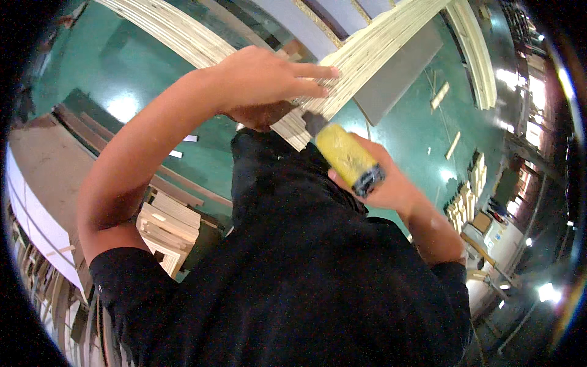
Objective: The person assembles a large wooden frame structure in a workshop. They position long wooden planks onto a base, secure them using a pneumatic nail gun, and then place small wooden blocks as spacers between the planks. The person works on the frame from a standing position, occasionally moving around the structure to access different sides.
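Two stacks of pale, layered wood strips meet in front of me: one stack [177,33] runs in from the upper left, the other stack [391,43] from the upper right. Over their junction lies my left hand [260,79], fingers stretched out to the right near the strips and apart; its thumb side is shadowed. My right hand [394,186] is closed around a yellow hand tool [345,153] with a black butt end. The tool's narrow dark front end reaches the strip ends close to my left fingers. Its exact kind is blurred.
A grey board [397,79] sits beside the right stack. Further strips [474,55] stand at the upper right. Loose offcuts [452,145] are on the green floor [202,122]. A pile of wood pieces [168,226] is by my left elbow, beside a brown panel [55,159].
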`<state>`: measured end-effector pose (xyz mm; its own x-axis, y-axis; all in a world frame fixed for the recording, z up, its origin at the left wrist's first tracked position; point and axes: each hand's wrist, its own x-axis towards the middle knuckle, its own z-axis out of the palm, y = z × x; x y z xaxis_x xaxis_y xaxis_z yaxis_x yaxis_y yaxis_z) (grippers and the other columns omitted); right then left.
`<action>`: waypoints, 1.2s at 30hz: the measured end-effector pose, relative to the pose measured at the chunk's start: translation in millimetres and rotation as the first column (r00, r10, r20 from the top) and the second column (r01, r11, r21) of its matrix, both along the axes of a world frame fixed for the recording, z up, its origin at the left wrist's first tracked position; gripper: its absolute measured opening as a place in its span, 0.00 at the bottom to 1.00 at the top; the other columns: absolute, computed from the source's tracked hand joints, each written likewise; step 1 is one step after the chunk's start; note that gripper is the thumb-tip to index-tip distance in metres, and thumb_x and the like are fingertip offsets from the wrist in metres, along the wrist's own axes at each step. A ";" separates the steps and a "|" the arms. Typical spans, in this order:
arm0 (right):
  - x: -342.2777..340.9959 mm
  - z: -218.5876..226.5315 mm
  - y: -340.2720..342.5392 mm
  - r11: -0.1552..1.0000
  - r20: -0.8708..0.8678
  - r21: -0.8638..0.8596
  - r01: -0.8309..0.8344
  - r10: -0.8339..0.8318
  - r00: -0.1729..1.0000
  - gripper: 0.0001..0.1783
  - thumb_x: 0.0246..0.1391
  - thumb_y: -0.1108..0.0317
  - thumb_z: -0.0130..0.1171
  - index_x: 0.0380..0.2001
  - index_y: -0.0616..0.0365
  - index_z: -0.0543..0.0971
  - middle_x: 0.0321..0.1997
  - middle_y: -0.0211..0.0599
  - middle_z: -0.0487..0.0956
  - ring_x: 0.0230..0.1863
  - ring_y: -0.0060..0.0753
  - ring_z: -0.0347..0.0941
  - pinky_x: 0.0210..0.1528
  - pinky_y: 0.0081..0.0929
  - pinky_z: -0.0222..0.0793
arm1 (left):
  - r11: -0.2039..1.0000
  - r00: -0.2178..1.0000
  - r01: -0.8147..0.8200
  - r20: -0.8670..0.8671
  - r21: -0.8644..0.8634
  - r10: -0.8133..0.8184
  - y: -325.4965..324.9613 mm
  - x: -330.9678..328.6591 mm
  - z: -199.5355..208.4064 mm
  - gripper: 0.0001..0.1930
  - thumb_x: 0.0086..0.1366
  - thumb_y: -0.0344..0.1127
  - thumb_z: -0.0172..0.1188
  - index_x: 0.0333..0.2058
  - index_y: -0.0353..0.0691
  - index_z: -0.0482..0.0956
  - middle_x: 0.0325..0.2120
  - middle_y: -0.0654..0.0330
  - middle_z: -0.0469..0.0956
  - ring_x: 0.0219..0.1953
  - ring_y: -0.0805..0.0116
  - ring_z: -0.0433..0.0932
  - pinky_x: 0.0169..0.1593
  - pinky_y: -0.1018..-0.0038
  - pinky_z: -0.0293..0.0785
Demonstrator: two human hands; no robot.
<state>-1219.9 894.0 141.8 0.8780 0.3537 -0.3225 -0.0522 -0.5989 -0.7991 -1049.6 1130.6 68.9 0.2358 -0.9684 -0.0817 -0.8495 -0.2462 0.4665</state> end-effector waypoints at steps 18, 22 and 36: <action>-274.5 -272.3 -479.2 0.888 -0.157 -0.377 0.265 -0.343 0.926 0.16 0.50 0.70 0.64 0.44 0.56 0.81 0.44 0.55 0.82 0.49 0.64 0.77 0.51 0.48 0.74 | 0.734 0.824 -0.524 0.039 0.432 0.565 -11.9 -25.5 32.3 0.12 0.58 0.44 0.69 0.33 0.42 0.83 0.38 0.54 0.83 0.45 0.51 0.80 0.49 0.57 0.76; -240.4 -265.0 -570.2 0.858 -0.292 -0.422 0.292 -0.433 0.853 0.16 0.47 0.71 0.67 0.42 0.57 0.82 0.43 0.54 0.83 0.48 0.62 0.78 0.51 0.48 0.74 | 0.361 0.457 -0.877 0.318 0.317 0.831 -29.3 -75.3 17.8 0.06 0.61 0.37 0.65 0.32 0.42 0.83 0.42 0.51 0.81 0.56 0.45 0.74 0.60 0.51 0.70; -22.3 -291.8 -886.4 0.755 -0.013 -0.500 0.423 -0.496 0.868 0.26 0.46 0.57 0.72 0.47 0.57 0.81 0.45 0.56 0.84 0.51 0.62 0.80 0.53 0.50 0.77 | 0.017 -0.083 -0.952 0.308 -0.307 0.948 -225.2 19.8 68.1 0.12 0.56 0.24 0.69 0.37 0.37 0.75 0.53 0.48 0.75 0.61 0.45 0.72 0.63 0.55 0.69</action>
